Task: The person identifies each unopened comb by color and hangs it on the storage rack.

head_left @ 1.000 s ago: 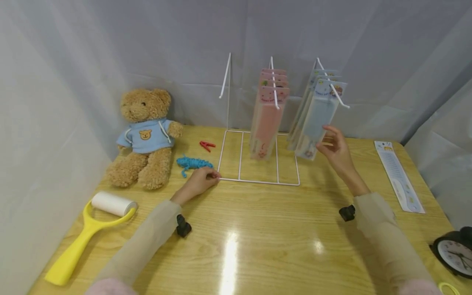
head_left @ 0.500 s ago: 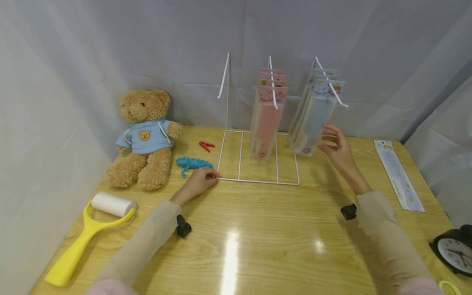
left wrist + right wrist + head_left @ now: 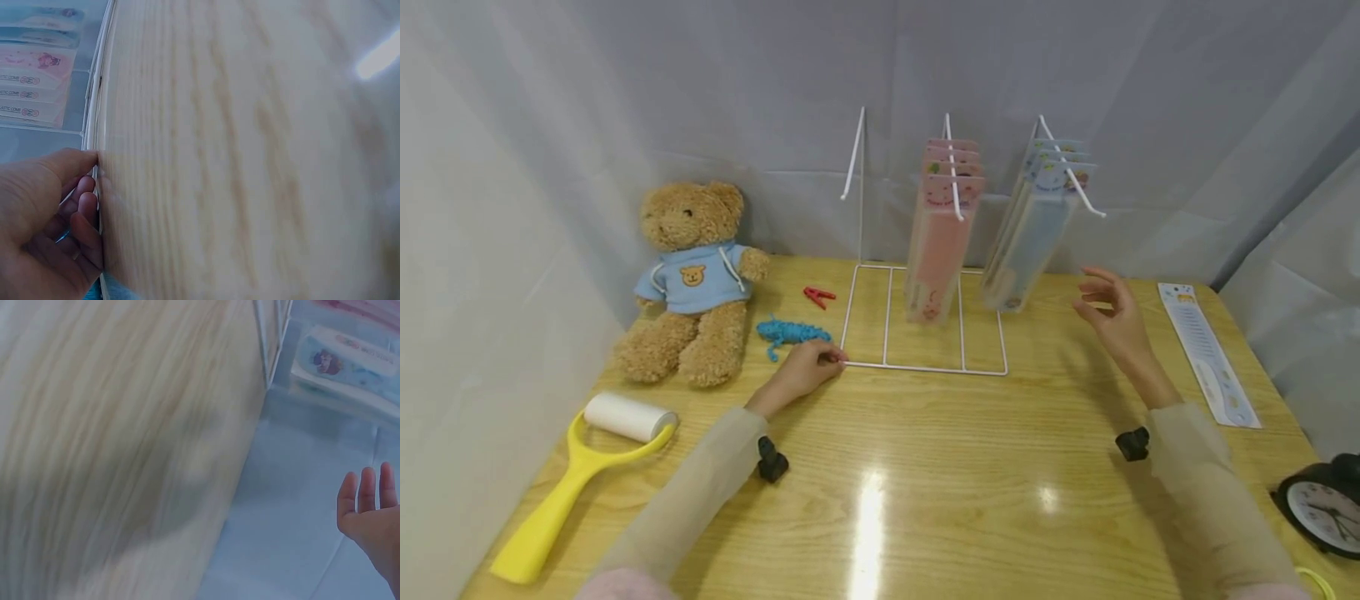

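A white wire display rack (image 3: pixel 925 369) with three hooks stands at the back of the table. Pink comb packs (image 3: pixel 946 242) hang from its middle hook; lettering ending in "COMB" shows on them in the left wrist view. From the right hook hang blue comb packs (image 3: pixel 1037 233), slightly slanted. At the rack's front left corner my left hand (image 3: pixel 805 367) pinches the wire between thumb and fingers. My right hand (image 3: pixel 1116 321) is in the air to the right of the blue packs, fingers loosely bent and holding nothing. Its fingers (image 3: pixel 366 487) also show apart from the packs in the right wrist view.
A teddy bear (image 3: pixel 696 279) sits at the left, near a red clip (image 3: pixel 818 297) and a blue lizard-like toy (image 3: pixel 792 332). A yellow-handled roller (image 3: pixel 561 492) lies front left. On the right are another comb pack (image 3: pixel 1210 354) and a black alarm clock (image 3: pixel 1322 508).
My right hand has let go of the front blue comb pack and moved away to the right. The pack has swung back against the others. My left hand has stayed on the rack.
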`<state>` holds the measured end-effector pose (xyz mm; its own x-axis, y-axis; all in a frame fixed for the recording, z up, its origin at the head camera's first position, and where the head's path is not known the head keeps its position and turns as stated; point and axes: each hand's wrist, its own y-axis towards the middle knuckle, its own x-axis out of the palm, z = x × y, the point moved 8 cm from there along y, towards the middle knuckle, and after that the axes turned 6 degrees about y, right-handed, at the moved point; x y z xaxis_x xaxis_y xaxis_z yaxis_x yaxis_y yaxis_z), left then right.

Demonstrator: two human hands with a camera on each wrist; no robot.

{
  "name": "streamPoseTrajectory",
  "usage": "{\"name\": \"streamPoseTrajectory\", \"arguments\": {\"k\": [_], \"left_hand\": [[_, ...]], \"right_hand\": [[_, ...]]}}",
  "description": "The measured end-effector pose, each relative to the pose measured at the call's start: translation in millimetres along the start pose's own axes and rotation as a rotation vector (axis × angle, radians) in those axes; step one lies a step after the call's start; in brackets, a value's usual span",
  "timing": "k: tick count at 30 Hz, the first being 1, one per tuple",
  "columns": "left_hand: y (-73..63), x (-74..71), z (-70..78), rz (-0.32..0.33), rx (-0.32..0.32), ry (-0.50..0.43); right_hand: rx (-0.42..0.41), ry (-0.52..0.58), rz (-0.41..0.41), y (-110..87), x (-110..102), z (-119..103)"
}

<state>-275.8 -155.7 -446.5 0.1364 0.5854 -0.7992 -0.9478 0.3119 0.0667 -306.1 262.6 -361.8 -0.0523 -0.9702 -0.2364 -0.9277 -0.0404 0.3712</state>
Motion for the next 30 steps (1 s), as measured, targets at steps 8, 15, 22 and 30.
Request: {"name": "streamPoseTrajectory", "arguments": {"k": [8, 15, 22, 30], "left_hand": [[0.7, 0.1, -0.2, -0.006, -0.008, 0.004], [0.2, 1.7, 0.8, -0.02, -0.018, -0.007], [-0.8, 1.2, 0.5, -0.031, -0.032, -0.013], [0.8, 3.0, -2.5, -0.024, -0.032, -0.025]], "right_hand": [[0.042, -0.103, 0.038, -10.4, -37, 16], [0.156, -0.232, 0.068, -19.6, -71, 35], [0.187, -0.312, 0.063, -24.7, -94, 45], [0.302, -0.464, 0.008, -28.9, -106, 63]]}}
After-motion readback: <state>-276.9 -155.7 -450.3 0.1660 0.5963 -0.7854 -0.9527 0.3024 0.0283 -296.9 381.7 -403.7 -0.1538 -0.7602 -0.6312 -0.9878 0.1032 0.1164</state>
